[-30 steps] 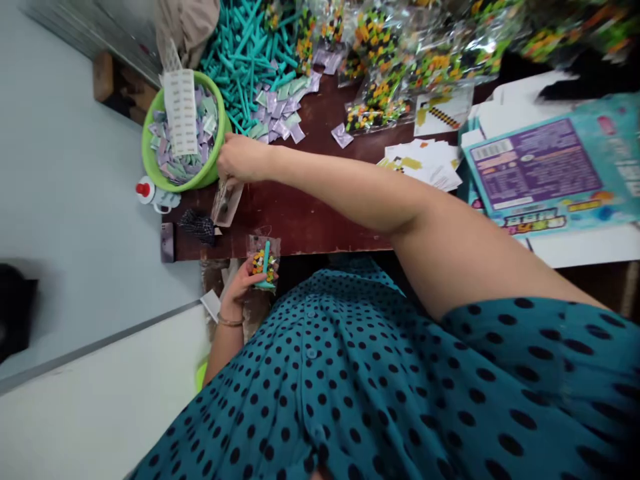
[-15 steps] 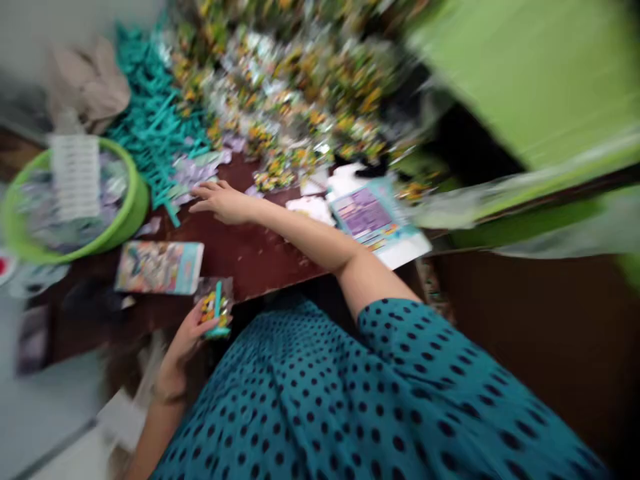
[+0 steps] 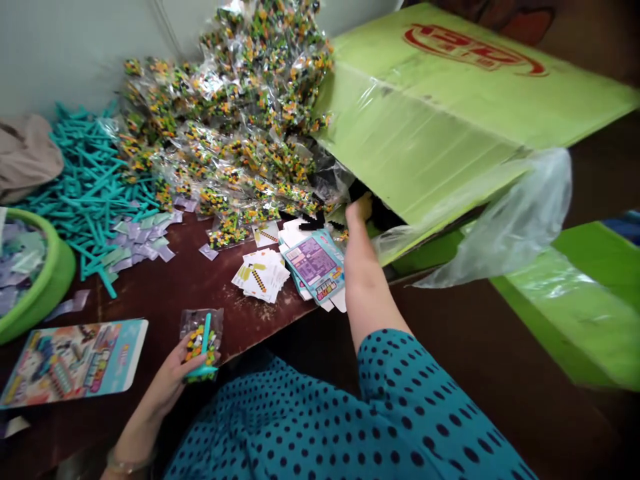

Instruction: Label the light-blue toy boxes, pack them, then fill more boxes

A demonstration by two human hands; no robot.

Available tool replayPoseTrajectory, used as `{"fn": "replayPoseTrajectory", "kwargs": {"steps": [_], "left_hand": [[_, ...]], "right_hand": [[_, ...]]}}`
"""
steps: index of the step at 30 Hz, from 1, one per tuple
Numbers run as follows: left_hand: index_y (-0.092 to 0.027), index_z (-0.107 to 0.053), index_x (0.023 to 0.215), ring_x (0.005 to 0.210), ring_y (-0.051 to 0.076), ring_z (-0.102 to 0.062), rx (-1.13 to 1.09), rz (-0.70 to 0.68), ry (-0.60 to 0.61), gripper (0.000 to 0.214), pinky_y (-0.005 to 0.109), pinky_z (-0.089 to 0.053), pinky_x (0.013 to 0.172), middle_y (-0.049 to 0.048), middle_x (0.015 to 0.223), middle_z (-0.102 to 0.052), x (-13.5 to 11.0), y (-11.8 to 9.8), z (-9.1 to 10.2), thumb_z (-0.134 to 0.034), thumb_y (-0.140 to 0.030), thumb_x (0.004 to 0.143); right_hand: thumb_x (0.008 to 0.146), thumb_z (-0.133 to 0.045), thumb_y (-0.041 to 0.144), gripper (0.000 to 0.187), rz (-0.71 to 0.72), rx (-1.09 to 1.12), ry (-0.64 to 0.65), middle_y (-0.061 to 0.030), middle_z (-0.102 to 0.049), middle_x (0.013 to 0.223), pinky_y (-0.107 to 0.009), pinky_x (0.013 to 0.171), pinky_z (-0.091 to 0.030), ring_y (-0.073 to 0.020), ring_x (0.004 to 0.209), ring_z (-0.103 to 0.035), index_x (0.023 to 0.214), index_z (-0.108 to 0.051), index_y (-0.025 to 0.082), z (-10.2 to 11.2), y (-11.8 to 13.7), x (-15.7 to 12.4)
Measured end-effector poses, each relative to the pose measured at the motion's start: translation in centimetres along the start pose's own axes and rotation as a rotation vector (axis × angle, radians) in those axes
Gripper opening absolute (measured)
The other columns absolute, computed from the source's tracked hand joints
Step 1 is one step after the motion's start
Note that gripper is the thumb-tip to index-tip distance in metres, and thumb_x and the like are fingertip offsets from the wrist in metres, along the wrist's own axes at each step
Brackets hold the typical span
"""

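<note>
My left hand (image 3: 173, 377) holds a small clear bag (image 3: 201, 343) of coloured beads with a teal stick in it, at the near edge of the dark wooden table (image 3: 165, 293). My right hand (image 3: 358, 210) reaches far to the right, up to the mouth of a tipped green carton (image 3: 430, 127) lined with clear plastic; its fingers are partly hidden there, so what it touches is unclear. A large heap of bead bags (image 3: 235, 127) spills beside the carton. Below my right forearm lie flat teal boxes (image 3: 316, 265) and printed cards (image 3: 261, 275).
A pile of teal sticks (image 3: 93, 180) and small lilac packets (image 3: 143, 237) lie at the left. A green bowl (image 3: 47, 283) of packets stands at the far left, a printed flat box (image 3: 73, 360) in front of it. A beige cloth (image 3: 25, 153) lies behind.
My view swung right from the green bowl to the carton. My right hand left the bowl, crossed the table and reached the carton's mouth. The left hand kept its bead bag.
</note>
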State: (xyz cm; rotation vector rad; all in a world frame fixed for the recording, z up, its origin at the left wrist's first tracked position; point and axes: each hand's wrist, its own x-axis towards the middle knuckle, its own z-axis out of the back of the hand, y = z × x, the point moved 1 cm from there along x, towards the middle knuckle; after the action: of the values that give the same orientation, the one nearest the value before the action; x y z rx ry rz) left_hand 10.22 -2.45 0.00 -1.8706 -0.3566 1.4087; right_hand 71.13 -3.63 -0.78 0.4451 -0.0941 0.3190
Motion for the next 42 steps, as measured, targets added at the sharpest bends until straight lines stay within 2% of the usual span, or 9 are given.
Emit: {"fn": "replayPoseTrajectory", "kwargs": {"steps": [6, 15, 20, 22, 25, 29, 31, 36, 42], "left_hand": [[-0.018, -0.061, 0.138, 0.090, 0.031, -0.080, -0.063, 0.043, -0.065, 0.088, 0.032, -0.064, 0.072, 0.0123, 0.101, -0.081, 0.0, 0.0, -0.2, -0.097, -0.026, 0.059], [-0.013, -0.066, 0.118, 0.083, 0.025, -0.080, -0.152, 0.006, 0.022, 0.060, 0.029, -0.065, 0.073, 0.0129, 0.098, -0.082, 2.1, -0.1, -0.1, -0.094, -0.024, 0.066], [-0.011, -0.066, 0.113, 0.080, 0.023, -0.079, -0.246, -0.059, 0.029, 0.051, 0.029, -0.065, 0.072, 0.0116, 0.094, -0.081, 3.5, 0.3, -1.9, -0.090, -0.018, 0.069], [-0.011, -0.066, 0.110, 0.078, 0.023, -0.078, -0.319, -0.092, 0.029, 0.046, 0.031, -0.064, 0.070, 0.0105, 0.091, -0.080, 4.1, 0.6, -3.4, -0.088, -0.017, 0.070], [-0.016, -0.065, 0.113, 0.075, 0.020, -0.076, -0.470, -0.118, 0.059, 0.043, 0.031, -0.062, 0.070, 0.0053, 0.094, -0.079, 5.4, 1.1, -4.7, -0.082, -0.012, 0.074], [-0.015, -0.070, 0.100, 0.075, 0.018, -0.072, -0.584, -0.116, 0.114, 0.021, 0.033, -0.059, 0.078, 0.0032, 0.087, -0.076, 6.3, 1.5, -3.1, -0.078, -0.015, 0.080], [-0.015, -0.069, 0.098, 0.077, 0.019, -0.071, -0.602, -0.145, 0.118, 0.021, 0.034, -0.059, 0.080, 0.0042, 0.086, -0.075, 6.0, 1.8, -1.8, -0.080, -0.018, 0.079], [-0.020, -0.065, 0.113, 0.082, 0.015, -0.071, -0.585, -0.310, -0.030, 0.045, 0.029, -0.055, 0.082, 0.0009, 0.097, -0.075, 4.8, 2.5, -2.0, -0.088, -0.021, 0.074], [-0.016, -0.069, 0.110, 0.116, 0.019, -0.066, -0.736, -0.385, -0.191, 0.039, 0.029, -0.049, 0.102, 0.0060, 0.107, -0.074, 4.9, 2.7, -4.5, -0.073, -0.050, 0.090]], "right_hand": [[0.097, -0.056, 0.019, 0.048, 0.023, 0.097, -0.047, -0.0285, -0.067, 0.132, -0.042, 0.107, -0.046, -0.0302, 0.119, -0.063, 0.141, -0.063, 0.002, 1.6, 0.0, -1.0], [0.095, -0.053, 0.026, 0.038, 0.397, 0.199, -0.332, -0.0174, -0.061, 0.137, -0.050, 0.103, -0.050, -0.0314, 0.122, -0.057, 0.125, -0.078, 0.023, 6.5, -0.4, -12.4], [0.104, -0.046, 0.038, 0.042, 0.487, 0.388, -0.458, -0.0186, -0.062, 0.137, -0.055, 0.112, -0.047, -0.0308, 0.122, -0.061, 0.131, -0.073, 0.021, 10.4, 1.0, -17.1], [0.105, -0.046, 0.038, 0.041, 0.590, 0.473, -0.332, -0.0159, -0.067, 0.131, -0.056, 0.114, -0.047, -0.0303, 0.123, -0.063, 0.133, -0.072, 0.024, 9.9, 2.9, -20.7], [0.104, -0.049, 0.036, 0.035, 0.872, 0.634, 0.089, -0.0095, -0.072, 0.127, -0.057, 0.116, -0.048, -0.0295, 0.129, -0.063, 0.127, -0.076, 0.033, 6.9, 6.4, -28.4], [0.103, -0.050, 0.032, 0.034, 1.172, 0.821, 0.614, -0.0040, -0.074, 0.128, -0.056, 0.115, -0.051, -0.0279, 0.136, -0.060, 0.117, -0.079, 0.039, 2.6, 8.2, -36.9], [0.103, -0.051, 0.030, 0.034, 1.220, 0.831, 0.657, -0.0050, -0.075, 0.126, -0.053, 0.109, -0.056, -0.0275, 0.128, -0.065, 0.119, -0.079, 0.038, 1.7, 7.8, -38.5], [0.102, -0.056, 0.030, 0.038, 1.114, 0.655, 0.408, -0.0116, -0.073, 0.117, -0.048, 0.097, -0.059, -0.0278, 0.106, -0.069, 0.136, -0.072, 0.033, 2.9, 8.1, -39.4], [0.101, -0.054, 0.022, 0.037, 1.212, 0.407, 0.620, -0.0179, -0.071, 0.114, -0.049, 0.094, -0.059, -0.0322, 0.106, -0.066, 0.133, -0.073, 0.021, 2.8, 12.4, -44.4]]}}
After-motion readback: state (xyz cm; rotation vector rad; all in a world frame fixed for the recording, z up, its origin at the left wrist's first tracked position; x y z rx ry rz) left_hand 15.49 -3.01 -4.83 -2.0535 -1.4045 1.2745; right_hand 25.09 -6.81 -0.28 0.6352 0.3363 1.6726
